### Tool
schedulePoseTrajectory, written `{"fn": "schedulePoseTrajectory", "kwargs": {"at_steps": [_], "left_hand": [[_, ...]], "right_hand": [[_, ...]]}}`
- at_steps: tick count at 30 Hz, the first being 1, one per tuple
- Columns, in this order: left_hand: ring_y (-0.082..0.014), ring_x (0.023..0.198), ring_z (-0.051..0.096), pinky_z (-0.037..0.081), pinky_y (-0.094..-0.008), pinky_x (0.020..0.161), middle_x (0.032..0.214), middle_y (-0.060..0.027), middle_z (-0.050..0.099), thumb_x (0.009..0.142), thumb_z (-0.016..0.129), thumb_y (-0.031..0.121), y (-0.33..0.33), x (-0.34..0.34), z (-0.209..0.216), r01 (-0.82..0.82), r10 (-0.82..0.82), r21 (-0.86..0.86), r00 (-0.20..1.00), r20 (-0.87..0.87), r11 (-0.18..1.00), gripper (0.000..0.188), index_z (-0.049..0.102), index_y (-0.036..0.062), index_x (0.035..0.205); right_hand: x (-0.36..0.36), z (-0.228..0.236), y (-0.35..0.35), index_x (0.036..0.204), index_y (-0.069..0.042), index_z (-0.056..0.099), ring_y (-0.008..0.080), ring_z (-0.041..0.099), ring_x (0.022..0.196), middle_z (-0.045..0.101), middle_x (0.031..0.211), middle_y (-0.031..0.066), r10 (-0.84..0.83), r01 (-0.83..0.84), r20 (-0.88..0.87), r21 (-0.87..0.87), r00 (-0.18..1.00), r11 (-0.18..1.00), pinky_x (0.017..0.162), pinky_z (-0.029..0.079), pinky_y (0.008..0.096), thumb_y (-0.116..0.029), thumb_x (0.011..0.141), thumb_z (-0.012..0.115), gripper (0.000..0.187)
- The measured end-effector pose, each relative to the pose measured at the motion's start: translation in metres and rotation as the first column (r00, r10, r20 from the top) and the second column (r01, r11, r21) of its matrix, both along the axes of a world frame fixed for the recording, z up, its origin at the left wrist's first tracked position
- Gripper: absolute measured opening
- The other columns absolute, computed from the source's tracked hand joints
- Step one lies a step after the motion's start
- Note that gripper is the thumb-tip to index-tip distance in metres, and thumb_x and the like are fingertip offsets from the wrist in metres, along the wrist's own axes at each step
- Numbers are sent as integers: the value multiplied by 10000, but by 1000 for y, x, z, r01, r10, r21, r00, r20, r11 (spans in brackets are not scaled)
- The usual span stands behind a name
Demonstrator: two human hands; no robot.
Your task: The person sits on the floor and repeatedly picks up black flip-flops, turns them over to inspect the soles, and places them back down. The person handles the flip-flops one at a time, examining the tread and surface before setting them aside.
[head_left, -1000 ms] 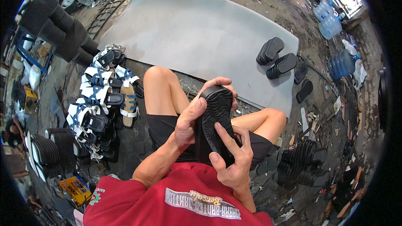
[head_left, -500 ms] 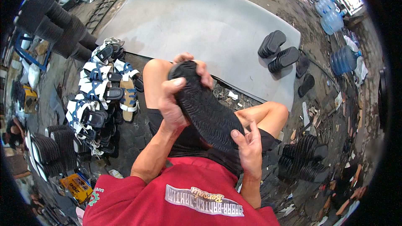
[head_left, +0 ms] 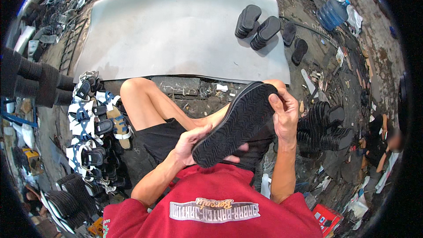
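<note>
A black shoe sole (head_left: 235,125) with a wavy tread is held up over my lap, tilted, its tread facing me. My left hand (head_left: 190,144) grips its lower left end, thumb along the edge and fingertips showing past the lower side. At the upper right end, my right hand (head_left: 286,112) has its thumb on the tread and its other fingers curled round the rim. The side of the sole turned away from me is hidden.
A grey sheet (head_left: 176,31) lies ahead, bearing stacked black soles (head_left: 265,33) at its right. Strapped sandals (head_left: 92,125) are piled at my left, near more black soles (head_left: 72,196). Another heap of soles (head_left: 324,128) sits at my right, amid scraps. Blue water bottles (head_left: 332,14) stand far right.
The sole has swung round, its upper end going from left to right. My right hand now grips that upper end, and my left hand the lower one. The view has shifted.
</note>
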State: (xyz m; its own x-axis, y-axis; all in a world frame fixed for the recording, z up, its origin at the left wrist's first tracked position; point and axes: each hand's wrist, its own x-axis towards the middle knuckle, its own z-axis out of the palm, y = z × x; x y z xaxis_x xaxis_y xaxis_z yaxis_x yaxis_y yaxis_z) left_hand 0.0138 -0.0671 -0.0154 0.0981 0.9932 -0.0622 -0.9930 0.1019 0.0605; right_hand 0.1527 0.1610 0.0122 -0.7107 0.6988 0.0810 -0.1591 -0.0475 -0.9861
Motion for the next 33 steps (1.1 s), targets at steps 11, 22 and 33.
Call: {"fn": "schedulePoseTrajectory", "kwargs": {"at_steps": [11,22,33], "left_hand": [[-282,1021,672,599,-378,833,1340,-229,614,1011,596,624,5,20,-10,154,-167,-76,964,-208,985,848,435,-31,1524],[-221,1354,578,485,-371,1122,1526,-144,523,967,691,491,22,12,-10,-341,323,37,843,-429,939,875,337,52,1636],[-219,1305,597,460,-404,1143,1430,-147,618,945,800,215,38,-15,-17,-384,354,176,462,-813,906,558,524,68,1407]], "right_hand": [[2,18,-18,1106,41,768,91,673,925,762,1046,43,-160,110,172,267,972,957,827,529,243,-80,952,812,201],[-8,27,-50,1136,-66,779,151,712,867,752,977,61,-19,-119,242,544,970,830,771,559,291,-109,850,891,311],[-11,22,-80,1128,-46,778,207,739,955,770,1064,101,-176,-24,240,651,955,758,845,587,322,22,820,857,326]]}}
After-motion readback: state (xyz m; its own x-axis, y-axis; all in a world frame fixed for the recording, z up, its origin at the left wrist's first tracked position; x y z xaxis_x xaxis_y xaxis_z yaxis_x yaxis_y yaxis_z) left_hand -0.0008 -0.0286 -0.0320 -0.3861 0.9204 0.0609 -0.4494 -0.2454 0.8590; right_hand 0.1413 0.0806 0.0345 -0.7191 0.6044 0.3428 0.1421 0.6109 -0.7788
